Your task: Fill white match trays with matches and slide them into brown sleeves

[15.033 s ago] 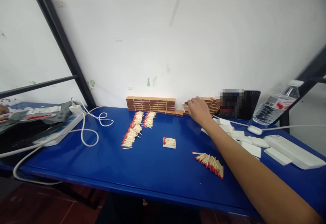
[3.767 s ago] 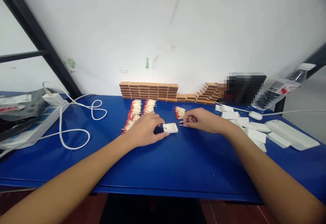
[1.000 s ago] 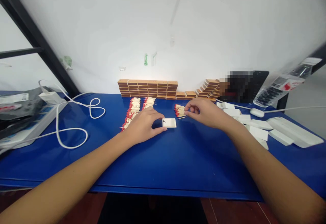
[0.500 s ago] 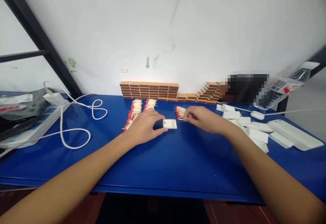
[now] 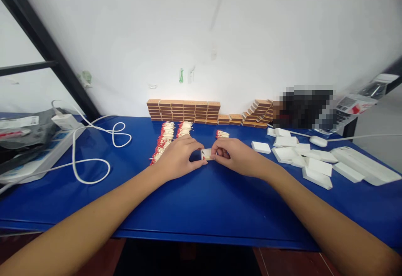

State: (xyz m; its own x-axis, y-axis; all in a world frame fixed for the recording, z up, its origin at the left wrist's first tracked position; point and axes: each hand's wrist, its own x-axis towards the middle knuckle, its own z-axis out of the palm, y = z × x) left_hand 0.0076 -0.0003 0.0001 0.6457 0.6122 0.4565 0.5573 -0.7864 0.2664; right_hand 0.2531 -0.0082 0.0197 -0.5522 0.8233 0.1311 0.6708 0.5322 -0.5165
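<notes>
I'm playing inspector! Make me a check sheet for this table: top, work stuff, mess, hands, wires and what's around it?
Surface: blue table, shiny.
Job's things: small white tray between the hands; red-tipped matches in piles; stacked matchboxes along the back.
Clutter: white boxes jumbled at right; clear bottle behind; grey bag at left.
Hands: left hand grips the tray's left end; right hand has its fingertips at the right end, anything pinched is hidden.
Cables: white cable looped at left; another cord at right.
Surroundings: marked white wall; dark post at left.
</notes>
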